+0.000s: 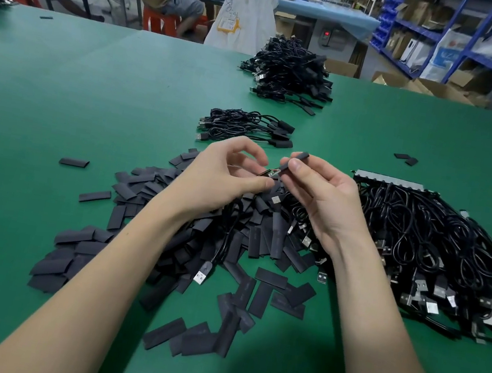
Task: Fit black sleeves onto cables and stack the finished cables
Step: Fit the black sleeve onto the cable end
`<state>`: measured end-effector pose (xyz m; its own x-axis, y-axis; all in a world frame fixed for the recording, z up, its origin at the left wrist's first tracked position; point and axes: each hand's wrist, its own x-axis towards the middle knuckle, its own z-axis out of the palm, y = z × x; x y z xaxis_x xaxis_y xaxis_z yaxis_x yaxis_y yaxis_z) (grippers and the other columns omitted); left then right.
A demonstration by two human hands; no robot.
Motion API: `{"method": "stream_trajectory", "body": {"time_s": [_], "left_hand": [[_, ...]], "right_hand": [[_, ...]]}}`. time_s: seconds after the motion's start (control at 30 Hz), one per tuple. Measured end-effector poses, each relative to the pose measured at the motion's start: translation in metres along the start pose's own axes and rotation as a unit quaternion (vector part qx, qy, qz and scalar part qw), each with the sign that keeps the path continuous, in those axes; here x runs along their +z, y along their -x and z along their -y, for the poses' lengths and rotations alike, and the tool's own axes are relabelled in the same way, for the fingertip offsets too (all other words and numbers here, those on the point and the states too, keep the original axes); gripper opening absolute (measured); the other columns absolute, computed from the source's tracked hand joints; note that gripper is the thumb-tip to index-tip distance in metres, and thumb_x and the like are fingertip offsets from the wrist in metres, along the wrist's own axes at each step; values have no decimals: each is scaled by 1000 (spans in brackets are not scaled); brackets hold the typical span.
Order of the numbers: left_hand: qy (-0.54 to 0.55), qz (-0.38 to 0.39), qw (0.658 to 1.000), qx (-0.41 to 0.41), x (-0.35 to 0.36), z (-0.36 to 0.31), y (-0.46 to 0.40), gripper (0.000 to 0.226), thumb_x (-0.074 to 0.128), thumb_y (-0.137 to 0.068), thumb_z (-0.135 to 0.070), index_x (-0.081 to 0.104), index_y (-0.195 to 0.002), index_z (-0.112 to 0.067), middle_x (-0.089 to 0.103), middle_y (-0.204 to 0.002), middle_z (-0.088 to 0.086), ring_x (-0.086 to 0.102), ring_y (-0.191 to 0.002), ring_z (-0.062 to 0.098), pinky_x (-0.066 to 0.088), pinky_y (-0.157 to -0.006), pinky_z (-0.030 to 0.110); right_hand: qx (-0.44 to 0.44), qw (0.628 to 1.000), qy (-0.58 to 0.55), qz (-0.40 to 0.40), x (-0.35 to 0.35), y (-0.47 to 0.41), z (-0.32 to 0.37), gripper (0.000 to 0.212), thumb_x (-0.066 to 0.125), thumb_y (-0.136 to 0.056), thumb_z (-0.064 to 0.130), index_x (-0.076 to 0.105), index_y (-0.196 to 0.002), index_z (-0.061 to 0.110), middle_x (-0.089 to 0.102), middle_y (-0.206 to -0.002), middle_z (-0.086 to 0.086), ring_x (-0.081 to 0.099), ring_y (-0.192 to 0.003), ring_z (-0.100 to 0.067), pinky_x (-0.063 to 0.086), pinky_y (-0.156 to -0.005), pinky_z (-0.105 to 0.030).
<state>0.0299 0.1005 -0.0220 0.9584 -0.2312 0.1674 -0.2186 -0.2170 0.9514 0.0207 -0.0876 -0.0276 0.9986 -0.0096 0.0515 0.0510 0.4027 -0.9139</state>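
Observation:
My left hand (pixel 227 173) pinches the small circuit-board end of a black cable (pixel 269 174) above the sleeve pile. Its cord hangs down, and a USB plug (pixel 201 274) lies below my left forearm. My right hand (pixel 321 188) pinches a black sleeve (pixel 295 160) between thumb and fingers, with the sleeve's lower mouth at the cable's end. A heap of flat black sleeves (pixel 184 241) covers the green table (pixel 59 92) under both hands. A small stack of sleeved cables (pixel 244 128) lies just beyond my hands.
A mass of bare cables (pixel 441 249) spreads at the right, hung from a grey bar (pixel 390 179). A bigger cable heap (pixel 288 70) sits farther back. Loose sleeves (pixel 74 162) are scattered at the left. A person sits at a blue table behind.

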Motion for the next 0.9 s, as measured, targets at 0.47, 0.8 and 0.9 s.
{"method": "stream_trajectory", "body": {"time_s": [0.47,0.8,0.9], "left_hand": [[18,-5,999,51,0,-3,1,12,80,-83,-4,76,-88,-14,75,-74,-7,70,-70,3,52,-69,13],[30,-16,998,55,2,-2,2,13,82,-82,-8,73,-87,-15,78,-79,1,72,-68,10,55,-69,19],[38,-12,998,50,2,-2,1,15,82,-82,-7,73,-87,-18,78,-82,4,72,-70,11,55,-70,19]], "right_hand": [[34,999,-31,1,10,5,0,12,69,-89,2,71,-101,2,78,-97,-12,75,-94,-16,58,-77,-19],[39,999,-17,26,9,6,0,14,71,-88,5,72,-102,3,77,-102,-14,75,-97,-18,57,-79,-19],[31,999,-16,20,9,6,1,16,71,-88,4,71,-105,2,77,-101,-14,75,-97,-19,58,-79,-20]]}}
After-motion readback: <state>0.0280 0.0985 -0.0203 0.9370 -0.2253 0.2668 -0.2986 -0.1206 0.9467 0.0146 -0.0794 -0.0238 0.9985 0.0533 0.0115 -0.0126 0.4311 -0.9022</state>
